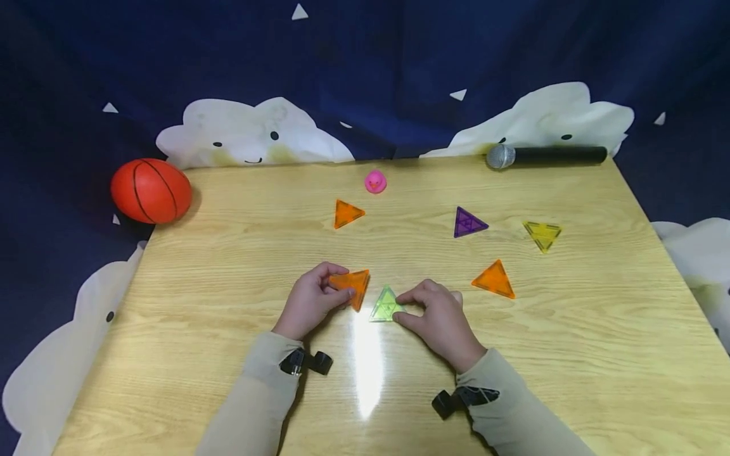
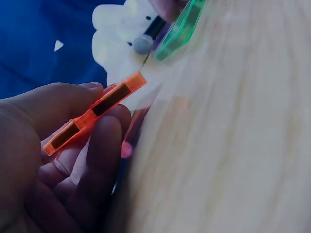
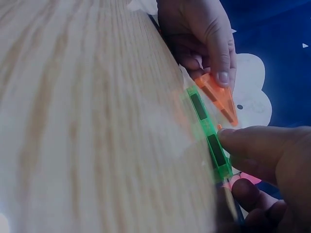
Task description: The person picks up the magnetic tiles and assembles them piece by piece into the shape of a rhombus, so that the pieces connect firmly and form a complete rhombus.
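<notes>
My left hand pinches an orange triangle tile between thumb and fingers; in the left wrist view the tile is tilted and held off the tabletop. To its right, a light green triangle tile is pinched at its right edge by my right hand. The green tile shows edge-on, close to the wood, in the right wrist view. A small gap separates the two tiles. Dark strips show along the tiles' edges.
Beyond the hands lie another orange triangle, a purple triangle, a yellow triangle and an orange triangle. A pink toy duck, a red ball and a microphone sit along the table's back edge.
</notes>
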